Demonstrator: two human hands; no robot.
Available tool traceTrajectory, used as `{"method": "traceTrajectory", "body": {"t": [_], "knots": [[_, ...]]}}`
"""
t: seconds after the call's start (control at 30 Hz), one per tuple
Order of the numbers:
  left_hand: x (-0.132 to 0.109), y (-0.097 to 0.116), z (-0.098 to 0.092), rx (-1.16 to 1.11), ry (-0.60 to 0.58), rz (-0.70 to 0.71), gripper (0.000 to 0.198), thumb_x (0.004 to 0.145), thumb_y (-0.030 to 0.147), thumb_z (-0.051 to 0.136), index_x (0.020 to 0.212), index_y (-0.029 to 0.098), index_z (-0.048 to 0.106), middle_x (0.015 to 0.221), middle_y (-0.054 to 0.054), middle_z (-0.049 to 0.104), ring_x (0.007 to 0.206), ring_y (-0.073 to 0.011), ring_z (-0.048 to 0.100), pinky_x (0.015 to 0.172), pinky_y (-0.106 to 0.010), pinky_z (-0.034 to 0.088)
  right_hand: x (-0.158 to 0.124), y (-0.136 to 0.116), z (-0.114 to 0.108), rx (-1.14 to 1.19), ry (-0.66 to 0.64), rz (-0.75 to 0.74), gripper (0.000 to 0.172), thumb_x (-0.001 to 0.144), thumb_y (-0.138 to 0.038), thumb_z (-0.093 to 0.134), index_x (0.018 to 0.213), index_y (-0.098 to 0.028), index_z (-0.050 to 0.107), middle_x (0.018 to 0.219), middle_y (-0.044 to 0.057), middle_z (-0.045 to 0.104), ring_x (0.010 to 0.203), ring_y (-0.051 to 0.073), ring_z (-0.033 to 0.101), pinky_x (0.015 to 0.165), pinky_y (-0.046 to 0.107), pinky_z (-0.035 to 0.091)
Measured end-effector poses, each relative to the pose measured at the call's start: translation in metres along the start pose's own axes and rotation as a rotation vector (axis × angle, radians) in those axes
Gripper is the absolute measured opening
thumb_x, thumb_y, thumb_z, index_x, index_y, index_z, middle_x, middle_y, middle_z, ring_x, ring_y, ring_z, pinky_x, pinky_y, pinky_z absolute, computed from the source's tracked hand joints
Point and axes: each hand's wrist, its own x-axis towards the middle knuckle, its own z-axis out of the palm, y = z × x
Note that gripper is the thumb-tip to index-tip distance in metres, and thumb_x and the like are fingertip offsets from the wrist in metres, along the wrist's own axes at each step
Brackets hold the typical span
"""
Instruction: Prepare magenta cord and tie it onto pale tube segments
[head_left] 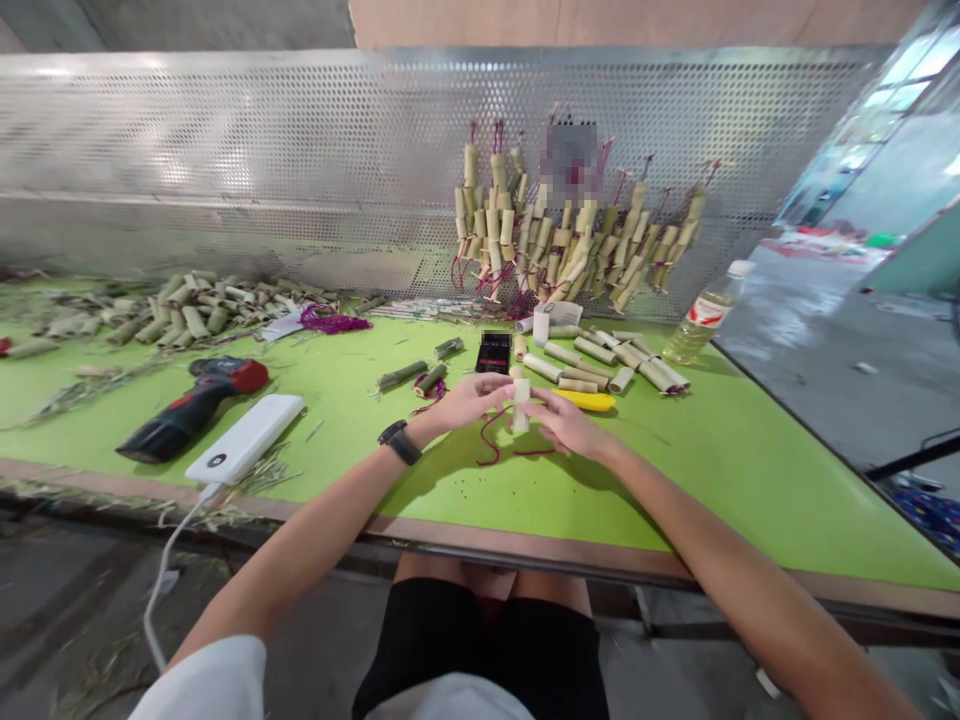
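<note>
Between my two hands, just above the green tabletop, is a short pale bamboo tube [520,408] held upright. My left hand [474,398], with a dark watch on its wrist, has thumb and fingers closed on the tube's left side. From the right, my right hand [564,420] grips the same tube with its fingertips. A dark red cord [489,448] trails below the tube onto the table. Right behind my hands lie a yellow-handled tool [585,400], partly hidden by my right hand, and a phone [494,352]. Some bamboo pieces [577,360] lie beyond them.
A cordless drill [196,400] and a white power bank [247,438] with a cable lie at left. Behind them sit a bamboo heap [180,308] and purple cord [336,318]. Strung bamboo bundles [551,235] hang on the perforated panel [300,170]. A bottle [705,315] stands right.
</note>
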Motion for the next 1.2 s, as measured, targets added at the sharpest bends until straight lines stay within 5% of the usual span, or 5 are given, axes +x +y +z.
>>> {"method": "traceTrajectory", "body": {"t": [0.17, 0.33, 0.7, 0.97, 1.2], "knots": [[0.0, -0.005, 0.01, -0.142, -0.084, -0.032, 0.057, 0.085, 0.063, 0.077, 0.111, 0.012, 0.075, 0.101, -0.01, 0.077, 0.076, -0.0134, 0.068, 0.068, -0.025, 0.054, -0.003, -0.004, 0.007, -0.1, 0.005, 0.017, 0.055, 0.102, -0.06, 0.056, 0.141, -0.021, 0.059, 0.05, -0.01, 0.037, 0.039, 0.009, 0.031, 0.039, 0.025, 0.023], [0.002, -0.006, 0.008, -0.202, 0.104, -0.183, 0.04, 0.092, 0.05, 0.077, 0.1, 0.01, 0.073, 0.084, -0.007, 0.075, 0.066, -0.0111, 0.067, 0.067, -0.025, 0.057, -0.003, -0.005, 0.002, -0.236, 0.031, 0.047, 0.052, 0.104, -0.057, 0.052, 0.135, -0.017, 0.064, 0.065, 0.001, 0.063, 0.043, 0.01, 0.04, 0.044, 0.028, 0.03], [-0.009, 0.001, 0.005, 0.326, 0.15, -0.274, 0.052, 0.096, 0.055, 0.069, 0.126, 0.012, 0.062, 0.078, -0.007, 0.078, 0.06, -0.0172, 0.071, 0.053, -0.026, 0.049, 0.002, 0.006, -0.009, -0.763, -0.049, -0.069, 0.046, 0.097, -0.055, 0.058, 0.07, -0.019, 0.068, 0.065, 0.008, 0.066, 0.051, 0.015, 0.044, 0.055, 0.033, 0.031], [-0.012, 0.011, -0.011, 0.563, -0.17, -0.182, 0.057, 0.087, 0.071, 0.069, 0.106, 0.017, 0.071, 0.084, -0.007, 0.077, 0.062, -0.0163, 0.063, 0.057, -0.028, 0.04, 0.006, 0.011, -0.03, -0.923, 0.137, -0.084, 0.023, 0.09, -0.033, 0.062, 0.072, -0.02, 0.069, 0.077, 0.01, 0.073, 0.064, 0.02, 0.057, 0.061, 0.034, 0.037], [-0.016, 0.016, -0.01, 0.467, -0.343, -0.227, 0.052, 0.088, 0.063, 0.072, 0.116, 0.02, 0.065, 0.07, 0.0, 0.074, 0.051, -0.0127, 0.056, 0.055, -0.025, 0.037, 0.001, 0.006, -0.029, -0.963, 0.039, -0.051, 0.032, 0.087, -0.047, 0.067, 0.099, -0.02, 0.075, 0.066, 0.005, 0.066, 0.059, 0.02, 0.056, 0.06, 0.035, 0.039]]}}
